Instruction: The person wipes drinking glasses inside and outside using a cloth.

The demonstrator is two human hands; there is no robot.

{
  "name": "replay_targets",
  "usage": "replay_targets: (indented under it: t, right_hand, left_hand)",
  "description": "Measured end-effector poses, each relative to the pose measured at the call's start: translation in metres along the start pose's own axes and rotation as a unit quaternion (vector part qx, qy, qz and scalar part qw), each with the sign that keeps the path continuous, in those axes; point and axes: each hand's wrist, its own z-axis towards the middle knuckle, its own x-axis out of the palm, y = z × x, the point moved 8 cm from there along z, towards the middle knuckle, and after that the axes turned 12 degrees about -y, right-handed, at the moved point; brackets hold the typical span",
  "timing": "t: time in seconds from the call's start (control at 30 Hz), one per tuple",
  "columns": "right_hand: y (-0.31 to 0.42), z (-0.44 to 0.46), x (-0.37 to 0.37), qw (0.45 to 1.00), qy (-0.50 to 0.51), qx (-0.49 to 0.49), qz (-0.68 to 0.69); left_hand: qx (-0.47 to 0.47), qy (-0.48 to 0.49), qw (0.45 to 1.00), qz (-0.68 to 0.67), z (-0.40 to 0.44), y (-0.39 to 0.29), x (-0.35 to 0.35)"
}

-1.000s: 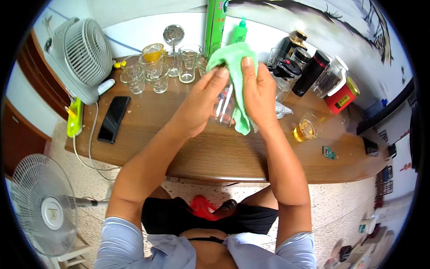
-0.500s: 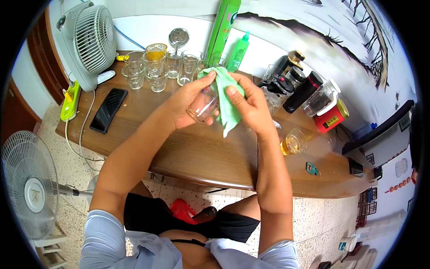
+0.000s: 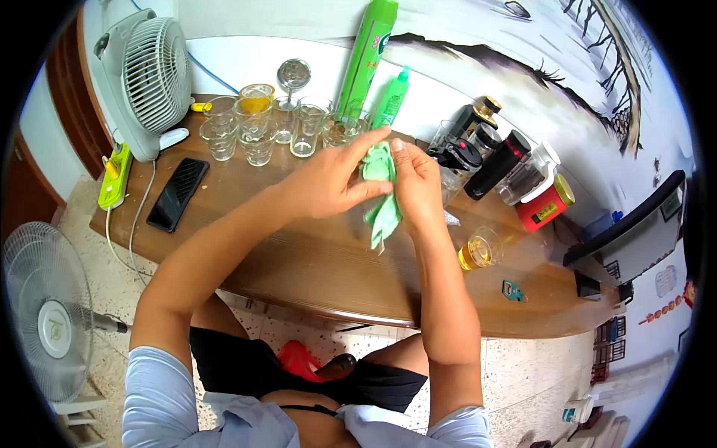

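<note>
A light green cloth (image 3: 382, 216) is bunched between my two hands above the table, its lower end hanging loose. My left hand (image 3: 340, 175) curls round the cloth from the left, thumb and index finger against it. From the right, my right hand (image 3: 418, 179) pinches the cloth with the thumb on top. The clear glass seen earlier in my left hand cannot be made out now; hand and cloth may hide it. Just behind my hands stand several clear drinking glasses (image 3: 305, 134) and a green pump bottle (image 3: 391, 97).
On the wooden table (image 3: 321, 269) are a black phone (image 3: 179, 194) at left, a glass of amber drink (image 3: 478, 250) and a teal tag (image 3: 512, 290) at right. Bottles and a red tin (image 3: 545, 205) stand farther back. A grey fan (image 3: 153, 71) occupies the left corner.
The glass in my left hand has gone from sight. My left hand has turned over and closed in on the cloth, which is now more bunched. The view has shifted slightly.
</note>
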Motion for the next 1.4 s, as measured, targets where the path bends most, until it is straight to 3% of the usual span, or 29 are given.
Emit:
replay_targets:
  t: [0.1,0.23,0.27,0.37,0.43,0.5,0.6,0.73,0.8,0.87,0.9,1.0,1.2,1.3,1.4]
  right_hand:
    - [-0.009,-0.006,0.001,0.992,0.022,0.124,0.000]
    - [-0.004,-0.006,0.009,0.998,0.003,0.027,-0.057]
    - [0.002,-0.006,0.011,0.997,0.005,-0.042,-0.062]
    - [0.040,-0.015,0.008,0.971,-0.047,-0.210,-0.103]
    - [0.064,-0.017,-0.010,0.934,-0.126,-0.253,-0.218]
    - [0.054,-0.005,-0.018,0.953,-0.088,-0.236,-0.167]
    - [0.025,-0.007,-0.002,0.995,0.020,-0.062,-0.080]
    - [0.021,-0.019,0.021,0.969,0.221,-0.084,-0.068]
    - [0.037,-0.036,0.025,0.948,0.297,-0.053,-0.103]
    - [0.029,-0.046,0.029,0.916,0.356,-0.082,-0.168]
    - [0.028,-0.049,0.034,0.893,0.383,-0.097,-0.215]
    - [0.020,-0.063,0.048,0.878,0.416,-0.022,-0.238]
    - [0.004,-0.064,0.053,0.891,0.426,-0.005,-0.158]
    - [-0.004,-0.055,0.039,0.904,0.396,0.037,-0.160]
    - [0.010,-0.053,0.038,0.910,0.367,0.043,-0.189]
  left_hand:
    - [0.193,-0.085,0.972,0.100,-0.019,0.002,0.003]
    - [0.184,-0.150,0.970,0.048,-0.022,0.007,-0.014]
    - [-0.025,-0.053,0.998,-0.038,-0.022,0.033,-0.011]
    - [-0.226,-0.027,0.944,-0.239,-0.024,0.062,-0.005]
    - [-0.245,-0.032,0.915,-0.319,-0.022,0.066,-0.004]
    - [-0.263,-0.032,0.879,-0.396,-0.022,0.068,-0.001]
    - [-0.276,0.052,0.862,-0.422,-0.027,0.062,0.010]
    - [-0.323,0.062,0.804,-0.496,-0.030,0.062,0.011]
    - [-0.325,0.082,0.803,-0.493,-0.032,0.065,0.008]
    - [-0.347,0.114,0.807,-0.464,-0.036,0.064,0.009]
    - [-0.347,0.126,0.809,-0.458,-0.037,0.061,0.008]
    - [-0.328,0.163,0.818,-0.444,-0.038,0.058,0.011]
    - [-0.257,0.179,0.875,-0.369,-0.035,0.048,0.007]
    - [-0.097,0.080,0.959,-0.252,-0.026,0.033,-0.003]
    - [-0.030,0.048,0.986,-0.154,-0.024,0.009,-0.022]
